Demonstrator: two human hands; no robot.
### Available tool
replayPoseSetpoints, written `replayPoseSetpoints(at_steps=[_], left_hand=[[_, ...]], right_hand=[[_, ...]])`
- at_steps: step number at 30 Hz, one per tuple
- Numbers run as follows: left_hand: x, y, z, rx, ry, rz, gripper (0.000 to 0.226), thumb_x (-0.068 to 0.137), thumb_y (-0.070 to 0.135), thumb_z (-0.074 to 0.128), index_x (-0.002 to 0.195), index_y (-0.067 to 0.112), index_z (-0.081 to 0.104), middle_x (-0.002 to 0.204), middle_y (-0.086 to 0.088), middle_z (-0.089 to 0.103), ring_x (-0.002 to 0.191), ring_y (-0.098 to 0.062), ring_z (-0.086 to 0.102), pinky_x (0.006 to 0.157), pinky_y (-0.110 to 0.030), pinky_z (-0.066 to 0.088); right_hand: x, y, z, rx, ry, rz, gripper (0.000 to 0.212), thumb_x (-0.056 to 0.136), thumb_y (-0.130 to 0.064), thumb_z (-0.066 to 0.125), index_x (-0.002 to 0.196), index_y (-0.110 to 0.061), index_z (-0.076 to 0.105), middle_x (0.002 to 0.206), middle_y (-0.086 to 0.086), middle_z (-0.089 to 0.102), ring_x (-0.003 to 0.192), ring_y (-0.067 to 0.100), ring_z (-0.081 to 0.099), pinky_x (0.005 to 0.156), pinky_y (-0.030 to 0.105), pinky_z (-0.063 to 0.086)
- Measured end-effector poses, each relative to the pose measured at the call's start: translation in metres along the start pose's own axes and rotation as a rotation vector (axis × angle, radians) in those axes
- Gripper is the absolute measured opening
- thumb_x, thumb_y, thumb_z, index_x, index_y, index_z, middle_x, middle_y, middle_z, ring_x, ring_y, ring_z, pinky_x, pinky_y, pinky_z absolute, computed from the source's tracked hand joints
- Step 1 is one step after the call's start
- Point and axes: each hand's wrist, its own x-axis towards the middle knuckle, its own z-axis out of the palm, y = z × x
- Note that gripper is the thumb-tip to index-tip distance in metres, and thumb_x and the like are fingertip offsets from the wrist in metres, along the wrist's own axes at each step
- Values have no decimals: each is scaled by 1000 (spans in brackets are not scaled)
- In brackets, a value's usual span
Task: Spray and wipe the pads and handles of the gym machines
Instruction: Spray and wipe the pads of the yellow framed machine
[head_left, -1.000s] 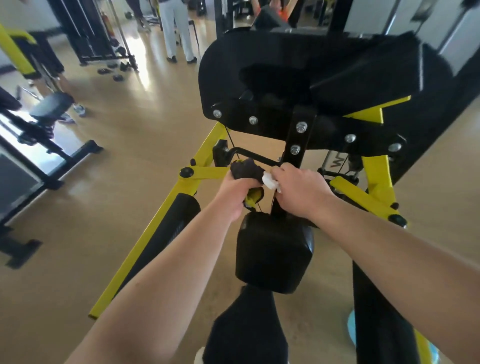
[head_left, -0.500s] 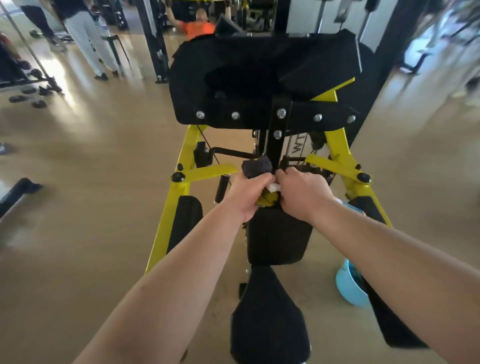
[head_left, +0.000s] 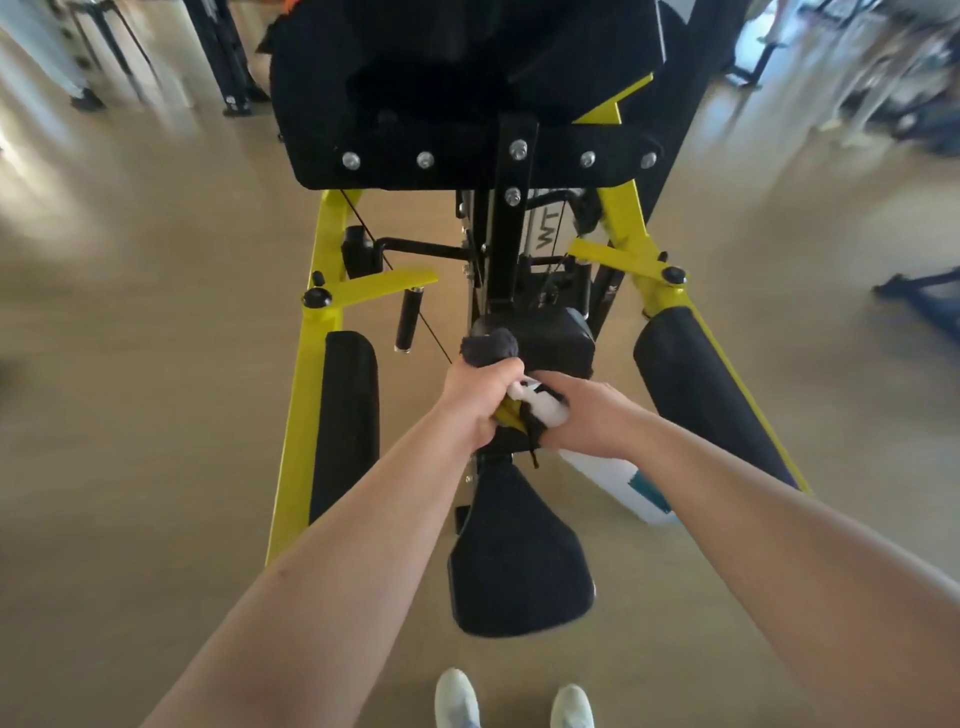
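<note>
A yellow-framed gym machine (head_left: 298, 415) stands in front of me, with a big black upper pad (head_left: 467, 78), a small middle pad (head_left: 563, 338), a seat pad (head_left: 519, 551) and two long side pads (head_left: 348, 415) (head_left: 691, 395). My left hand (head_left: 478, 400) grips a bunched dark cloth (head_left: 491, 348) over the gap between middle pad and seat; something yellow shows under its fingers. Touching it on the right, my right hand (head_left: 587, 415) holds a white spray bottle (head_left: 613, 475) by its neck, body hanging down and nozzle toward the left hand.
A short black handle (head_left: 408, 322) hangs from the left yellow arm. My white shoes (head_left: 457, 699) stand on the tan floor just behind the seat. Other machines and a person's legs (head_left: 78, 78) are blurred at the back left and right.
The view has pulled back and tilted down. Both hands have come lower, from the post under the upper pad to just above the seat. The bottle's body now shows below my right hand.
</note>
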Motion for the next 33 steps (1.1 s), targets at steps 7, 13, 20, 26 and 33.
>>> replayPoseSetpoints(at_steps=[7,13,20,26,33], left_hand=[[-8,-62,17,28,76,-152,32,83,11,71,114,6,65,93,-14,69,81,-28,69,60,-31,55],[-18,-111,32,76,132,-207,53,65,28,82,114,13,67,100,-12,74,87,-30,73,78,-44,63],[-17,-150,12,17,180,-288,82,49,64,88,115,19,69,104,-7,77,96,-29,75,93,-51,59],[14,-204,-16,37,294,-491,113,31,94,67,121,27,61,115,-8,70,102,-33,70,96,-51,55],[34,-237,-16,127,349,-544,78,55,78,75,111,24,62,109,-5,68,100,-29,68,95,-48,56]], right_hand=[[-15,57,39,111,-192,77,97,73,-49,74,158,-54,27,136,-3,59,116,21,60,93,35,52],[-33,95,76,247,-244,101,79,93,-31,71,160,-44,31,130,-7,56,115,18,55,93,33,42],[-38,131,111,300,-220,131,63,93,-29,71,152,-34,47,120,-6,58,112,20,57,90,33,40],[-14,146,163,254,-342,232,66,86,-49,74,145,-36,50,116,-6,62,103,19,61,92,39,50],[17,163,232,286,-435,381,73,84,-47,74,151,-41,44,117,-1,62,101,22,62,79,33,50]])
